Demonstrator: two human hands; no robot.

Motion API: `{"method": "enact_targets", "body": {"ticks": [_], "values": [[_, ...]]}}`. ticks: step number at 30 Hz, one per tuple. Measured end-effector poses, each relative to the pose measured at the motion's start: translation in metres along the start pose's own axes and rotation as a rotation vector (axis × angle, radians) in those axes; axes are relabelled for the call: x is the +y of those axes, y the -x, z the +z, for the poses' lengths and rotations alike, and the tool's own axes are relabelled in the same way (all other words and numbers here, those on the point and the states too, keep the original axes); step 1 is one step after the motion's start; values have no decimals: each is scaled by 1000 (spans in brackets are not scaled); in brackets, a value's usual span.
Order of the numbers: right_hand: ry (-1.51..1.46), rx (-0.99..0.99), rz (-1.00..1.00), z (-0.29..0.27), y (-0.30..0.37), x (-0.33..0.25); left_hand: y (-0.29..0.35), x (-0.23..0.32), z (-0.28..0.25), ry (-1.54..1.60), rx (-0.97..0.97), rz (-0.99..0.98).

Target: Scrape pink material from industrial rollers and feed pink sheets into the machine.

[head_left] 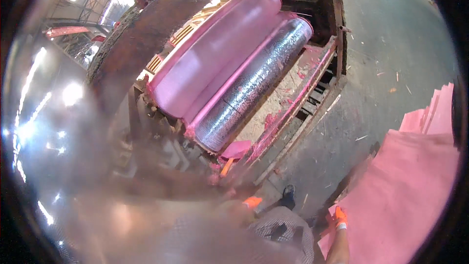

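My right hand, in an orange-and-white glove, is closed on the near left edge of a pink sheet on top of a stack. The sheet is broad, thin and slightly wavy. My left hand, in an orange glove, is near my body by the front corner of a roller machine. A blurred patch over the picture covers part of it, and its fingers cannot be made out. In the machine, a wide pink roller lies alongside a shiny metal roller speckled with pink.
The machine has a rusty frame and a pink-smeared side rail. An orange-handled tool rests at its near corner beside a pink scrap. Wood splinters litter the grey floor. My shoe stands between machine and stack.
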State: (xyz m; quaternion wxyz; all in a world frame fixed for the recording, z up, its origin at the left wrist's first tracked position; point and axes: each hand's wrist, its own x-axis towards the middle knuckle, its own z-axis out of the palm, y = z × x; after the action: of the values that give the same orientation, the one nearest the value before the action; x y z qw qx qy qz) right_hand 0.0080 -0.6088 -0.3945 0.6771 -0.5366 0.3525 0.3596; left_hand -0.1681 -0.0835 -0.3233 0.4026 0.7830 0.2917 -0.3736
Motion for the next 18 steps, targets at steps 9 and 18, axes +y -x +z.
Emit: {"method": "enact_targets", "body": {"ticks": [9,18], "values": [[575,228,-371,-22,-12,37,-12,157,-13,309,-26,97],[707,358,-227,-36,-5,69,1,182,-42,231,-18,109]]}}
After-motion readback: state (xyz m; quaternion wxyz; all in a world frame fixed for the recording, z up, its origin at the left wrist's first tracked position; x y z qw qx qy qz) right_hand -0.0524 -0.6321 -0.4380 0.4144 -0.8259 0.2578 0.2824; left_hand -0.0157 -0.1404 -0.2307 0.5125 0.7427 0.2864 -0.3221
